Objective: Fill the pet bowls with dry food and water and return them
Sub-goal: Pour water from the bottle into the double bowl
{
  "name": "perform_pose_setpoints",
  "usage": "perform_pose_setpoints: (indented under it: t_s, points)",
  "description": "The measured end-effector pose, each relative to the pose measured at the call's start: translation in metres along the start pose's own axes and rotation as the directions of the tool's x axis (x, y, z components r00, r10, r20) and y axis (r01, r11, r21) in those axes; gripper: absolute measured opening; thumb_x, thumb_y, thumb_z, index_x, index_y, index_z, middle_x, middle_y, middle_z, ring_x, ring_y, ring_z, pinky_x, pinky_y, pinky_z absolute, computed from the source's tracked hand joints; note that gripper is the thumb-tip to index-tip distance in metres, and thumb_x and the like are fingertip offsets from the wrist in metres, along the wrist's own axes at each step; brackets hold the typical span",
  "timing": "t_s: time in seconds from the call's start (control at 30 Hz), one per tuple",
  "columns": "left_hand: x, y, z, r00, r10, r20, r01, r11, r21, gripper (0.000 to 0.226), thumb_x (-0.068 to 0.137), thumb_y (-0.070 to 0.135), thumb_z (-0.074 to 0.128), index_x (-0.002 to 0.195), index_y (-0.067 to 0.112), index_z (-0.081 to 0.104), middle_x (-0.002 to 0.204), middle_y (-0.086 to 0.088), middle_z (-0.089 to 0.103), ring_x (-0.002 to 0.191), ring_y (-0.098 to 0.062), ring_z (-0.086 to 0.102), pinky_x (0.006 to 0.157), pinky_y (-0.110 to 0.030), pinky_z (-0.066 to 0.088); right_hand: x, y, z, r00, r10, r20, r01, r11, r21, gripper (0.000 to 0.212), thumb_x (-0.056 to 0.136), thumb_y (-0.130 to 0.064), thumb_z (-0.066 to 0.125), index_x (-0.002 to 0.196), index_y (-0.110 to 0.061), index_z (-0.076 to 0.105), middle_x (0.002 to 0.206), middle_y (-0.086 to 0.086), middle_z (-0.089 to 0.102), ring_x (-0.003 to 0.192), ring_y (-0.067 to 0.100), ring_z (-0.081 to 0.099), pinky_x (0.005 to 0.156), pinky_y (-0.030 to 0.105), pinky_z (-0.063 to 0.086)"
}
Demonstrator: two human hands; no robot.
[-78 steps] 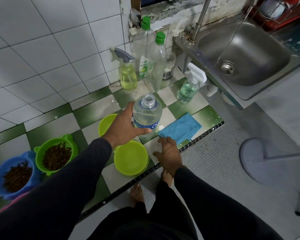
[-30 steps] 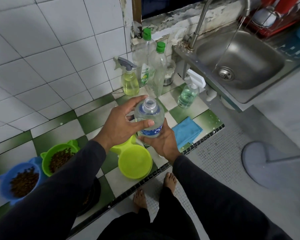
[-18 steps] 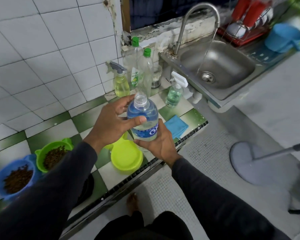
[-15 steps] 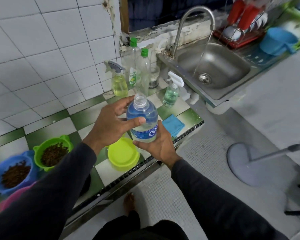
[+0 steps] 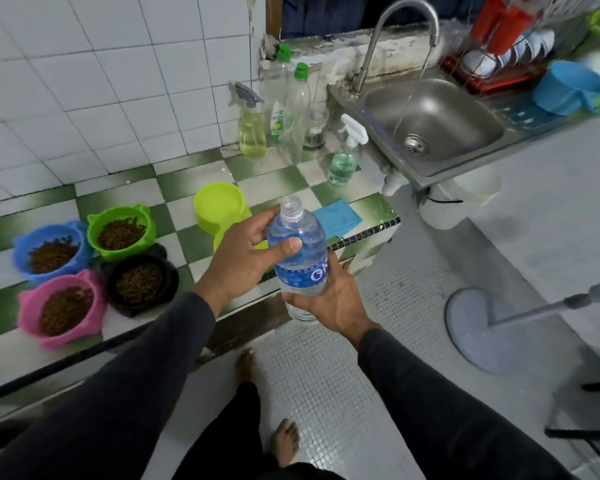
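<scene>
An uncapped clear water bottle [image 5: 300, 247] with a blue label is held upright over the counter's front edge. My left hand [image 5: 245, 261] wraps its upper part and my right hand [image 5: 329, 299] grips its lower part from below. Behind the hands stands a lime-green bowl [image 5: 219, 206] with nothing in it; a second lime one [image 5: 222, 239] is mostly hidden by my left hand. At the left, a blue bowl [image 5: 51, 249], a green bowl [image 5: 120, 232], a pink bowl [image 5: 61, 310] and a black bowl [image 5: 139, 284] all hold dry food.
A blue cloth [image 5: 336, 216] lies near the counter corner. Two spray bottles [image 5: 252, 133] and tall green-capped bottles [image 5: 298, 109] stand at the wall. Water runs from the tap [image 5: 406, 26] into the steel sink [image 5: 433, 119]. A fan base [image 5: 489, 323] sits on the floor at the right.
Both hands lifted the bottle off the counter and brought it toward me. The view has pulled back and swung, so the pink and black food bowls now show.
</scene>
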State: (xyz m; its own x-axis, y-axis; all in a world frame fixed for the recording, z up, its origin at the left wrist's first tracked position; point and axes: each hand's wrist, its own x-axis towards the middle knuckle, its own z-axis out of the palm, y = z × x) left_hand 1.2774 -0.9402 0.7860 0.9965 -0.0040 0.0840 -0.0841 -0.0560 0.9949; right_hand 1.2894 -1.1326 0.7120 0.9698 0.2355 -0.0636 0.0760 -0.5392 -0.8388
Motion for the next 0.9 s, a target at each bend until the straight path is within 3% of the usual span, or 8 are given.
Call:
perform_pose_setpoints:
  t_s: [0.07,0.2,0.37,0.57,0.77,0.9]
  points:
    - [-0.014,-0.008,0.005,1.000,-0.027,-0.005,0.027,0.999,-0.034,0.052,0.084,0.029,0.083,0.132,0.023,0.064,0.120,0.015,0.075,0.114,-0.008,0.070,0.092,-0.018,0.052,-0.014,0.007,0.000,1.000,0.001,0.018,-0.001,1.000,-0.021,0.078,0.050,-0.060,0.092,0.110,-0.044,0.045,0.095,-0.031,0.064,0.090,-0.018,0.061,0.072,0.001,0.046]
    - [-0.034,-0.027,0.013,0.997,-0.078,-0.026,0.076,0.994,-0.079,0.054,0.087,0.026,0.080,0.137,0.013,0.063,0.125,0.002,0.075,0.115,-0.016,0.071,0.093,-0.025,0.055,-0.035,0.024,0.001,0.999,0.013,0.053,-0.011,0.999,-0.034,0.083,0.051,-0.059,0.092,0.118,-0.032,0.052,0.109,-0.013,0.071,0.096,-0.001,0.068,0.084,0.023,0.058]
    - [-0.050,-0.045,0.019,0.987,-0.156,-0.047,0.146,0.974,-0.170,0.052,0.085,0.031,0.081,0.133,0.018,0.066,0.123,0.004,0.075,0.112,-0.016,0.072,0.088,-0.025,0.057,-0.050,0.036,0.004,0.992,0.065,0.105,-0.059,0.996,-0.064,0.082,0.051,-0.063,0.092,0.117,-0.038,0.051,0.108,-0.020,0.069,0.095,-0.010,0.065,0.080,0.011,0.053]
    - [-0.054,-0.059,0.018,0.975,-0.208,-0.074,0.185,0.955,-0.233,0.056,0.081,0.041,0.082,0.130,0.020,0.068,0.125,-0.001,0.075,0.115,-0.024,0.072,0.092,-0.035,0.059,-0.051,0.044,0.012,0.983,0.118,0.141,-0.113,0.992,-0.048,0.078,0.049,-0.064,0.092,0.113,-0.050,0.050,0.108,-0.024,0.069,0.098,-0.009,0.065,0.083,0.012,0.053]
    - [-0.047,-0.071,0.012,0.961,-0.260,-0.091,0.226,0.934,-0.277,0.038,0.078,0.046,0.083,0.115,0.039,0.076,0.122,0.001,0.076,0.114,-0.022,0.072,0.090,-0.034,0.059,-0.037,0.052,0.026,0.974,0.151,0.167,-0.142,0.988,-0.064,0.079,0.047,-0.066,0.091,0.112,-0.049,0.048,0.111,-0.019,0.070,0.100,-0.003,0.067,0.091,0.030,0.059]
    - [-0.041,-0.087,0.005,0.957,-0.272,-0.104,0.231,0.926,-0.298,0.042,0.082,0.043,0.082,0.121,0.033,0.074,0.125,0.000,0.075,0.118,-0.024,0.071,0.094,-0.035,0.058,-0.024,0.056,0.036,0.970,0.148,0.193,-0.133,0.987,-0.086,0.077,0.049,-0.064,0.091,0.110,-0.053,0.045,0.113,-0.017,0.069,0.102,0.001,0.067,0.092,0.032,0.059]
